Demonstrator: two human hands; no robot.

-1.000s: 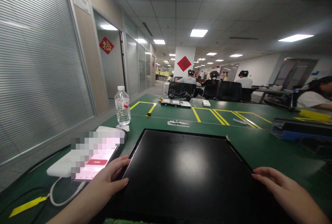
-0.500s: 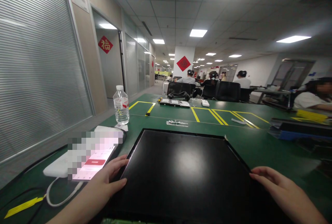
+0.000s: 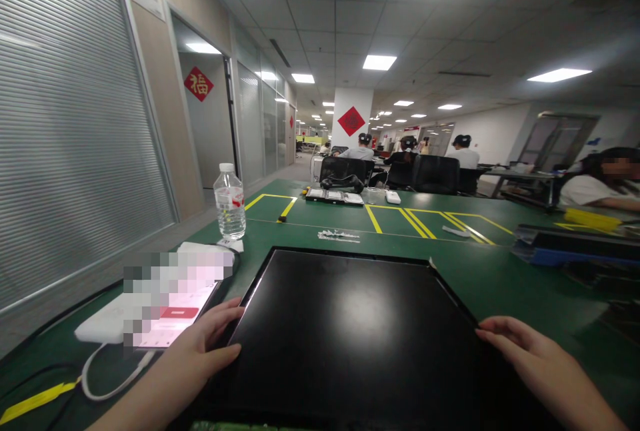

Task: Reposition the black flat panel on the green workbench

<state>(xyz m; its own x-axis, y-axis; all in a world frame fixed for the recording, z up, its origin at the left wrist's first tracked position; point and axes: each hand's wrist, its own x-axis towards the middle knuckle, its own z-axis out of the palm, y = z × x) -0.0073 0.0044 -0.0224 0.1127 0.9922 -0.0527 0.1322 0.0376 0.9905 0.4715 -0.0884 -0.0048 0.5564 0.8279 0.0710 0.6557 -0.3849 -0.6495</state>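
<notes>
Single head-worn camera, sits close over the green table (image 3: 500,278), facing forward and slightly down along it into the office. Only the near table edge falls at the frame bottom; no second view shares the scene.

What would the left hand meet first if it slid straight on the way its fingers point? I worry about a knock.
Probably nothing soon: the left hand points along the black panel's left edge, past the phone.
</notes>
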